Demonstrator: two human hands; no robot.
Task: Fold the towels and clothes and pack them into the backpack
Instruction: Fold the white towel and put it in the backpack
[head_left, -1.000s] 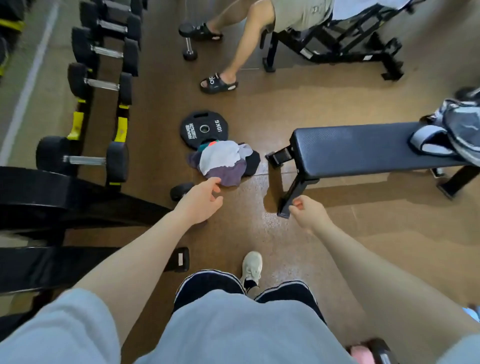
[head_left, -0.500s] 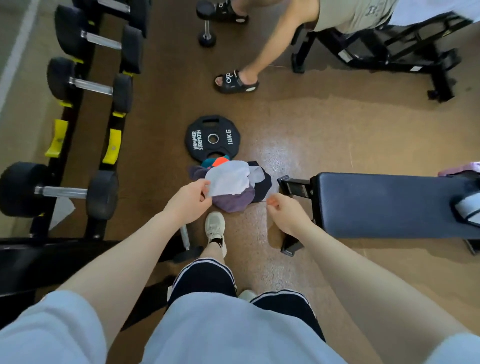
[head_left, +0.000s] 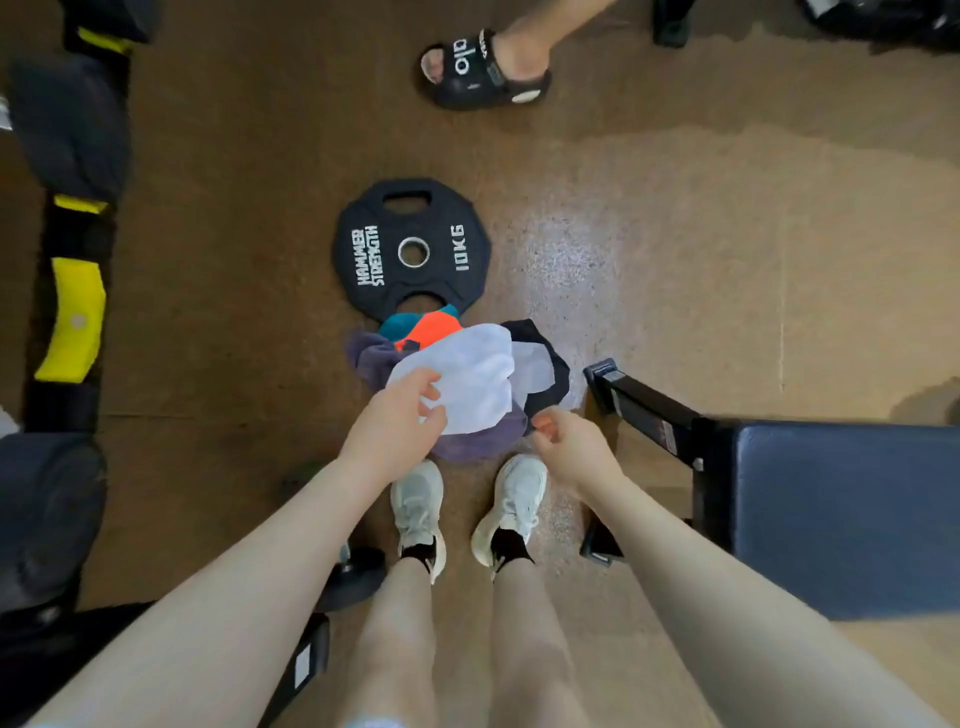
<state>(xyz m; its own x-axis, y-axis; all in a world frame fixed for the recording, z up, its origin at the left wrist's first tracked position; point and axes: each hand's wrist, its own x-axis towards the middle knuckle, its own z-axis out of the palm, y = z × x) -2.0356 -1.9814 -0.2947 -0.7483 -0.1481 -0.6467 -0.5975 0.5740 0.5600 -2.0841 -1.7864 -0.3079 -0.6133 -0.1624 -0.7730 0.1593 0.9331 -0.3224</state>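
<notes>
Floor (head_left: 701, 218): brown, speckled, glossy patch right of centre.
Bench (head_left: 841, 519): dark blue pad on a black frame, at right.
Dumbbell rack (head_left: 72, 312): black with yellow tabs, along left edge.
Weight plate (head_left: 413, 249): black, marked 10KG, flat on floor, just beyond the clothes.
Pile of clothes (head_left: 478, 384): white towel on top, purple, black, orange and teal pieces beneath; on floor before the wearer's white shoes (head_left: 418, 512).
Left hand (head_left: 397, 426): over the pile's near-left edge, fingers loosely spread, touching the white towel.
Right hand (head_left: 569, 447): at the pile's near-right edge, fingers curled, gripping nothing visible.
Sandal (head_left: 485, 70): black, on another person's foot, top centre.
</notes>
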